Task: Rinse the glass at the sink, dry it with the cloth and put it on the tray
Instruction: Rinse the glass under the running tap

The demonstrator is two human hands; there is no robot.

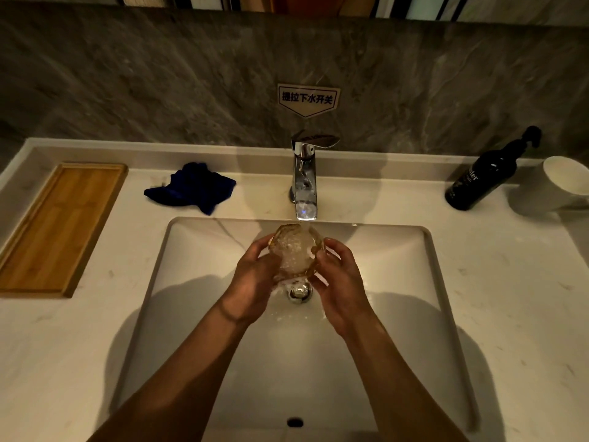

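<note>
I hold a clear glass (pixel 294 250) over the white sink (pixel 197 250), right under the chrome faucet (pixel 304 180). Water runs from the spout into the glass and spills down towards the drain (pixel 299 291). My left hand (pixel 255 282) grips the glass from the left, my right hand (pixel 339 282) from the right. A crumpled dark blue cloth (pixel 194 188) lies on the counter left of the faucet. The empty wooden tray (pixel 57 228) sits at the counter's far left.
A dark pump bottle (pixel 484 177) and a white mug (pixel 554 183) stand at the counter's right rear. A grey stone wall with a small sign (pixel 307 98) rises behind the faucet. An overflow hole (pixel 294 422) marks the sink's near wall.
</note>
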